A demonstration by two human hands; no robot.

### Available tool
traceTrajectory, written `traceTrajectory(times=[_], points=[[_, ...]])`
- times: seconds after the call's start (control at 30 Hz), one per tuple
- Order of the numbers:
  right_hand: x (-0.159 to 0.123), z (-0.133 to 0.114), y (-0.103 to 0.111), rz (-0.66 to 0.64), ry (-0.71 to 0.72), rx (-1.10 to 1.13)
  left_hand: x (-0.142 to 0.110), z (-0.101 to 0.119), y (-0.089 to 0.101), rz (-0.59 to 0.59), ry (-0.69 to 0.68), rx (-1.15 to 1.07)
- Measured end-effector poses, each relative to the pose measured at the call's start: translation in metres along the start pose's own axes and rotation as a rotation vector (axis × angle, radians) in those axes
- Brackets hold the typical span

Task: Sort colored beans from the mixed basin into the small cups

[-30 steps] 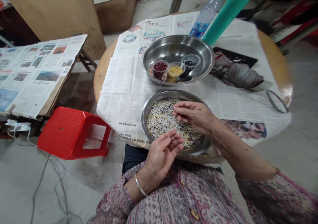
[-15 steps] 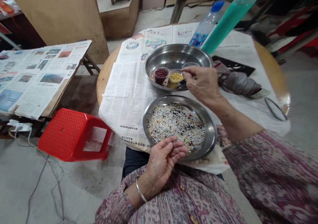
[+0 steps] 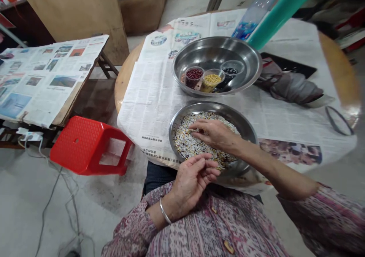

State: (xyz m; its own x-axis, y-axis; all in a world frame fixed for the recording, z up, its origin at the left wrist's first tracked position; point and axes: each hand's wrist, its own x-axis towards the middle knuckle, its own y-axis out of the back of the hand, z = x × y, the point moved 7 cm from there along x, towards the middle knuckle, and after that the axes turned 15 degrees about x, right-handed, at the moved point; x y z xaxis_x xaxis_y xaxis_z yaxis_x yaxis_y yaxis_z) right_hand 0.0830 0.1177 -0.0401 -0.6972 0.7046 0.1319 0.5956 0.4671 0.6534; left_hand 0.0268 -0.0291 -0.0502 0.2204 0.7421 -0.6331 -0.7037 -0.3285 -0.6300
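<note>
Below the nearer steel basin point(image 3: 251, 135) rim, the mixed grains point(image 3: 185, 139), white, black, yellow and dark red, spread across its floor. My right hand point(image 3: 216, 135) hovers low over this mix, fingers pointing left with a gap between thumb and fingers. At the basin's near edge my left hand point(image 3: 194, 177) lies palm up, loosely cupped, fingers apart; whether small grains lie in the palm is unclear. The farther steel basin point(image 3: 182, 57) holds a cup of red beans point(image 3: 194, 74), a tilted cup of yellow beans point(image 3: 212, 79) and a cup of black beans point(image 3: 230, 70).
Newspaper point(image 3: 142, 97) covers the round table. A water bottle point(image 3: 253, 13), a green tube-like object point(image 3: 285, 13), a grey bundled bag point(image 3: 293, 84) and a dark loop point(image 3: 339, 120) lie around the basins. Left stand a red stool point(image 3: 82, 143) and a newspaper-covered bench point(image 3: 51, 78).
My right hand has come from the cups in the farther basin down to the grains in the nearer one. My left hand stays palm up at the near rim. The view has shifted slightly.
</note>
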Motion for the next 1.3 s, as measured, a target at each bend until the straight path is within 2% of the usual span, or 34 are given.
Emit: traceTrajectory(times=[0.23,0.63,1.03,1.3], points=[[0.007,-0.014,-0.009,-0.089,0.03,-0.113,-0.001,0.0,0.001,-0.005,0.002,0.015],[0.01,-0.016,-0.019,-0.199,0.068,-0.168,0.0,0.001,0.001,-0.034,-0.01,0.041],[0.011,-0.02,-0.021,-0.23,0.057,-0.239,0.0,0.001,0.001,-0.033,0.0,0.043],[0.006,-0.019,-0.017,-0.171,0.088,-0.215,0.0,0.001,0.0,-0.042,-0.002,0.037]])
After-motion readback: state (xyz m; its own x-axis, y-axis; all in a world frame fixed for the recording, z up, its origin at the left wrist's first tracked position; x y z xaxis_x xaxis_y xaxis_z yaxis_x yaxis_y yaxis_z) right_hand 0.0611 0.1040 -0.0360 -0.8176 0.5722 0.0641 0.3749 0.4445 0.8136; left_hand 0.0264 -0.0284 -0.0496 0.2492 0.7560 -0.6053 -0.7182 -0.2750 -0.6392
